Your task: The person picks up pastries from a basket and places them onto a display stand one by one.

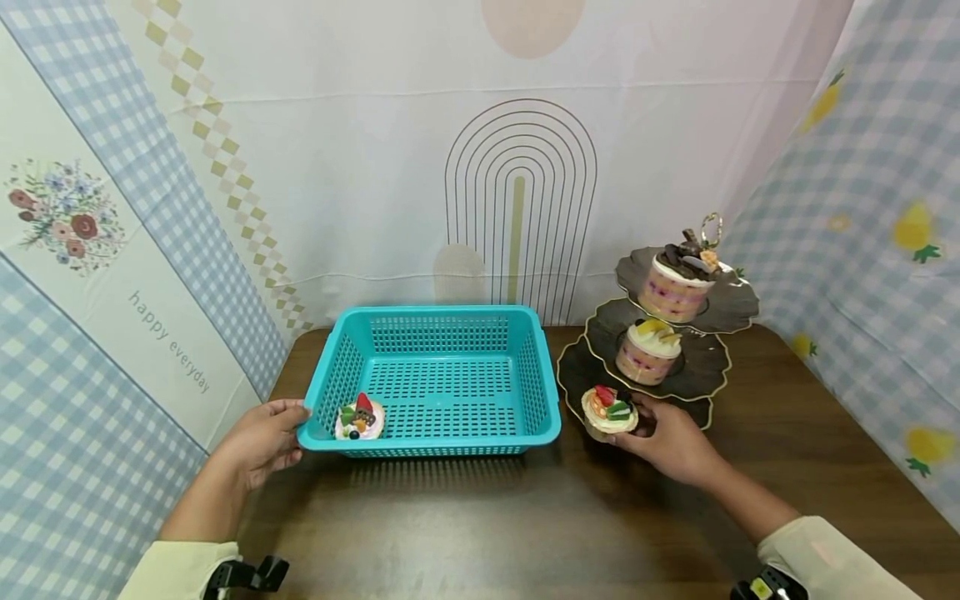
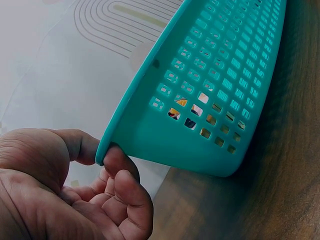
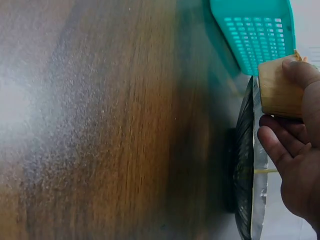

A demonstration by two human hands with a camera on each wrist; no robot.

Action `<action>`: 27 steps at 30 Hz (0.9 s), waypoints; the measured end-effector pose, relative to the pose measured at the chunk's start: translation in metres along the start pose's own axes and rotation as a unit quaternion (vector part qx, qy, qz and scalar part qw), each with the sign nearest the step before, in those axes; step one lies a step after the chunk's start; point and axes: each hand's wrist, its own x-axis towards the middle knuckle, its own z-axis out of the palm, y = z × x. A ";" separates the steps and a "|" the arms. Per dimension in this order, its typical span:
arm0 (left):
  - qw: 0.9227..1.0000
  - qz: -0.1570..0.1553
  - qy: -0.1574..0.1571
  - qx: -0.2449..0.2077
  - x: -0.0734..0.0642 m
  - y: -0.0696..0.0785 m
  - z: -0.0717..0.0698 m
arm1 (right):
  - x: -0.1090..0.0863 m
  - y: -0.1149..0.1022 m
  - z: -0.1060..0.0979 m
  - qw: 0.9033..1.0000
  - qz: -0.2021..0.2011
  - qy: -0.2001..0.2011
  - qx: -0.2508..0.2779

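My left hand (image 1: 262, 437) pinches the near left corner of a turquoise plastic basket (image 1: 542, 429) by its rim, thumb on one side and a finger beneath in the left wrist view. Inside that corner of the basket lies a small fruit-topped cake (image 1: 360, 419). On the right, my right hand (image 1: 675, 442) holds another fruit-topped cupcake (image 1: 609, 412) between thumb and fingers, over the front edge of the stand's lowest tier. Its plain tan side (image 3: 280, 87) faces the right wrist camera.
A three-tier dark stand with gold edges (image 1: 735, 300) rises at the right. Its top tier bears a chocolate-topped cake (image 1: 677, 287), its middle tier a cream cake with yellow fruit (image 1: 649, 350). Patterned cloths (image 1: 360, 167) enclose the brown wooden table (image 1: 465, 525).
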 end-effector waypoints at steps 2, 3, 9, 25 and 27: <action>1.000 0.000 0.001 -0.001 0.000 0.000 0.000 | 0.002 0.003 0.000 1.000 -0.004 0.008 -0.014; 1.000 0.001 0.001 -0.001 0.000 0.001 0.000 | 0.003 0.004 0.000 1.000 -0.004 0.011 -0.018; 1.000 0.000 0.003 0.000 -0.001 0.001 0.001 | 0.013 0.008 0.005 0.999 0.027 0.020 -0.013; 1.000 0.005 0.002 0.004 -0.001 0.001 0.001 | 0.034 0.019 0.018 0.997 0.061 0.030 -0.031; 1.000 0.006 0.002 0.003 0.000 0.001 0.000 | 0.036 0.021 0.019 0.996 0.067 0.018 -0.048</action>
